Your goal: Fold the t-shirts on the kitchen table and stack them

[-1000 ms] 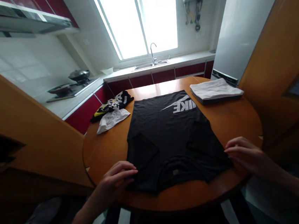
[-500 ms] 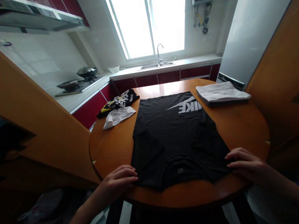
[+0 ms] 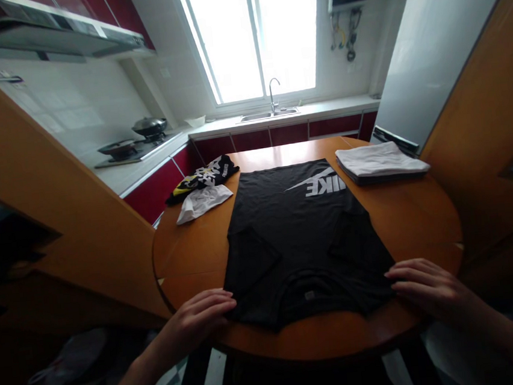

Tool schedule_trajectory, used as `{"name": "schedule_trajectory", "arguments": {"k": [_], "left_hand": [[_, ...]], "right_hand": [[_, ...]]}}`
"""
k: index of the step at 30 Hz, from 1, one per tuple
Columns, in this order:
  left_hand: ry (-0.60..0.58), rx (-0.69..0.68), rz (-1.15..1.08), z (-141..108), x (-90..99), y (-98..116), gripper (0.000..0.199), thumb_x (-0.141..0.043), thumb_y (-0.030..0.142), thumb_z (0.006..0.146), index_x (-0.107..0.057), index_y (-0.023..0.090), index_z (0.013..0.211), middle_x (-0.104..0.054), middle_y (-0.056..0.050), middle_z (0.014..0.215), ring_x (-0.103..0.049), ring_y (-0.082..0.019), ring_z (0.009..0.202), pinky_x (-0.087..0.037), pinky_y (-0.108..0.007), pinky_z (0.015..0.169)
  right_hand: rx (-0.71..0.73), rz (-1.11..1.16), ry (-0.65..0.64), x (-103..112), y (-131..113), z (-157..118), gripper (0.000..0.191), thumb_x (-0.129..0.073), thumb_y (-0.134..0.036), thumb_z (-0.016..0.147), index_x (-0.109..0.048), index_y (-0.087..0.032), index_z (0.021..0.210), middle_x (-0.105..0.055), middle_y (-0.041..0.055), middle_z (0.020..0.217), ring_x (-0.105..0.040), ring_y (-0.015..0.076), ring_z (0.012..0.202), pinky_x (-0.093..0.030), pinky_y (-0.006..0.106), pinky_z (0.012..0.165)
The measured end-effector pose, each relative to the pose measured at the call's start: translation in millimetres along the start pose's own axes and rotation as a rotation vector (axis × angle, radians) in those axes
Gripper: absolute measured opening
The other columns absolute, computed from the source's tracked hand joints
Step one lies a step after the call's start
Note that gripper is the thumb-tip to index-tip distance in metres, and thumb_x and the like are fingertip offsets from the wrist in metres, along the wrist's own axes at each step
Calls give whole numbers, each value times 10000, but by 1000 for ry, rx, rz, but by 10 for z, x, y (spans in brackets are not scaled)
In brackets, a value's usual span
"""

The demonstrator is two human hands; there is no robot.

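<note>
Fingers of the left hand (image 3: 207, 311) and right hand (image 3: 429, 285) lie loosely closed at opposite near edges of the black shirt (image 3: 303, 230), whether pinching or only touching I cannot tell, and the shirt lies flat on the round wooden table (image 3: 189, 247), collar toward the person.

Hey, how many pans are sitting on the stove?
2. One dark, lidded pan is on the far part of the stove; the other, lower pan is on the nearer part. The orange panel could hide more.
</note>
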State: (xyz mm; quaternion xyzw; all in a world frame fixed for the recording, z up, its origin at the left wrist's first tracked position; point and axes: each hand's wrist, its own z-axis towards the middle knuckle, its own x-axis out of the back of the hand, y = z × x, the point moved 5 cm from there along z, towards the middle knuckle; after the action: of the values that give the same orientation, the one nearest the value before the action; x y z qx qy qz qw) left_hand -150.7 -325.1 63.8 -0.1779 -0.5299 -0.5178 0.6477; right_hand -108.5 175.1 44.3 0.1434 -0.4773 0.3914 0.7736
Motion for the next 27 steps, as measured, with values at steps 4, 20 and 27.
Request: {"name": "schedule_trajectory", "arguments": {"k": [4, 20, 27], "left_hand": [[-53, -19, 6, -26, 31, -17, 389, -529, 97, 990, -624, 236, 1340, -713, -77, 1241, -662, -218, 1185, -546, -384, 1047], [-6, -37, -49, 28, 75, -22, 240, -580, 117, 971, -729, 228, 1123, -756, -81, 1065, -696, -236, 1106, -562, -370, 988], [107, 82, -125, 189, 191, -101, 166, -639, 144, 941, -743, 222, 1044, -759, -71, 953, -704, -206, 969, -579, -290, 843]], "right_hand": [[8, 18, 0, 22, 11, -4, 189, -608, -176, 946, -733, -259, 1062, -750, 60, 1158, -680, 217, 1084, -567, 361, 894], [-102, 207, 8, 66, 75, 135, 221, -605, -137, 916, -725, -268, 1048, -777, 60, 1005, -708, 220, 980, -589, 333, 821], [-253, 255, -79, 156, 176, 320, 144, -597, -220, 922, -734, -256, 949, -748, 57, 914, -705, 203, 880, -572, 298, 777]]}}
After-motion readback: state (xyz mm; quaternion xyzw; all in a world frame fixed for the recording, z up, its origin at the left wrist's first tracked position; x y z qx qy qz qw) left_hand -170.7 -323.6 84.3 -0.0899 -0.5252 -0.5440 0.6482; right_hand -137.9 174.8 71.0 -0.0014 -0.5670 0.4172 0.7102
